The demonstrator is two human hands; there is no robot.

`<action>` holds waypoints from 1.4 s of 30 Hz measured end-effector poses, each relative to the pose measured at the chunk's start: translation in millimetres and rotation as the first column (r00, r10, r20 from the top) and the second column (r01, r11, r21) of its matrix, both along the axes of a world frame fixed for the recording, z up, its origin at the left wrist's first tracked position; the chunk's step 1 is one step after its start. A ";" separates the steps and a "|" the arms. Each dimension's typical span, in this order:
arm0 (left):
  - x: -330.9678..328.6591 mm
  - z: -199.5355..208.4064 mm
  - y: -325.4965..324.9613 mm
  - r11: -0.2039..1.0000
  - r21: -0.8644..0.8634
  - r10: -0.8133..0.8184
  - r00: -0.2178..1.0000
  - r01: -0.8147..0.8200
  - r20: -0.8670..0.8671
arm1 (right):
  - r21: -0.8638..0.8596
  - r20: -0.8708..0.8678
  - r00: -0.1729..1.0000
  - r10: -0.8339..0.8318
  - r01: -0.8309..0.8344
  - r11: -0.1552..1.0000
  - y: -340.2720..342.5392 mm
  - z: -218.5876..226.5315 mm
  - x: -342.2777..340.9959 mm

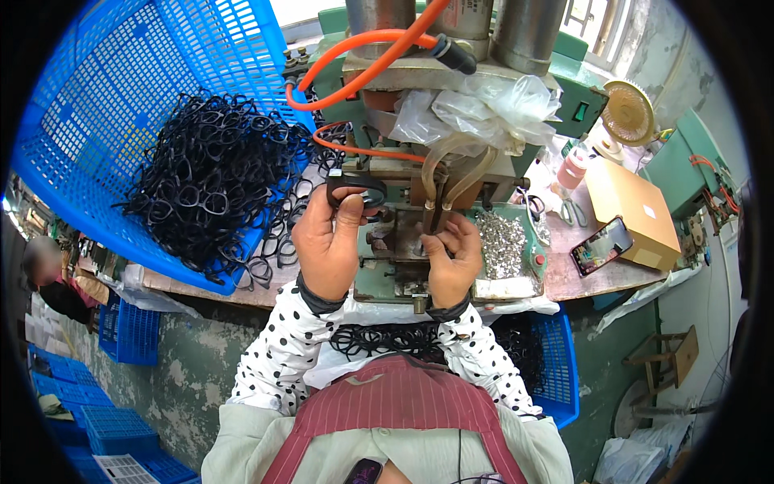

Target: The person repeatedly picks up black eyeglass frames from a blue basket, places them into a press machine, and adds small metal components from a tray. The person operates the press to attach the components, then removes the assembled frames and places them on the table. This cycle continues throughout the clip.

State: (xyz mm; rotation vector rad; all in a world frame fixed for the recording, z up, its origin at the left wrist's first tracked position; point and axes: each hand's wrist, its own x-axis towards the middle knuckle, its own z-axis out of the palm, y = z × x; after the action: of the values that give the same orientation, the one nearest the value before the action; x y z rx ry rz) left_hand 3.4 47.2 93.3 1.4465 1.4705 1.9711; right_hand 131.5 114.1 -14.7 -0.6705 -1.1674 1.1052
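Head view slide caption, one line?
Left hand holding a black looped piece, right hand at the machine.

No text is reliably legible. A printed label (477,7) stands on the middle metal cylinder (453,36) of the machine (379,74); a small pale sticker (650,211), print unresolved, marks the cardboard box (625,198) toward the desk's (568,285) right end.

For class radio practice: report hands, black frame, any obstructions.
Left hand: holding black frame. Right hand: thumb-to-finger pinch, contents unclear. Possible obstruction: machine's tubes close by.
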 end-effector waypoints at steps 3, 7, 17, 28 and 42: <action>-2.9 -2.5 0.1 1.000 0.009 -0.001 1.000 0.001 -0.017 | 0.030 0.004 1.000 -0.021 0.021 0.999 1.0 1.8 1.5; -1.9 -5.4 4.2 0.998 0.062 0.012 1.000 -0.011 -0.025 | 0.044 0.051 0.999 -0.006 0.004 0.999 2.3 4.3 5.8; 26.2 -52.8 -19.0 0.871 0.260 -0.080 0.642 0.417 -0.762 | 0.154 0.393 0.919 -0.044 -0.019 0.988 20.2 26.9 37.4; 22.9 -77.9 -3.8 0.884 0.102 -0.171 0.517 0.457 -0.839 | 0.190 0.941 0.247 -0.232 0.182 0.965 63.7 -18.4 184.2; -30.2 -92.7 -5.3 0.920 0.162 -0.019 0.453 0.357 -0.892 | 0.263 0.609 0.671 -0.423 0.333 0.906 77.0 -75.3 153.7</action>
State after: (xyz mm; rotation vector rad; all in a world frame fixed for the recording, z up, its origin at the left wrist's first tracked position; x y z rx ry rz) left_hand -26.7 41.9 0.6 2.9519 1.1476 1.3316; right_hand 285.2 191.1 -90.1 -1.2001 -1.5829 0.4133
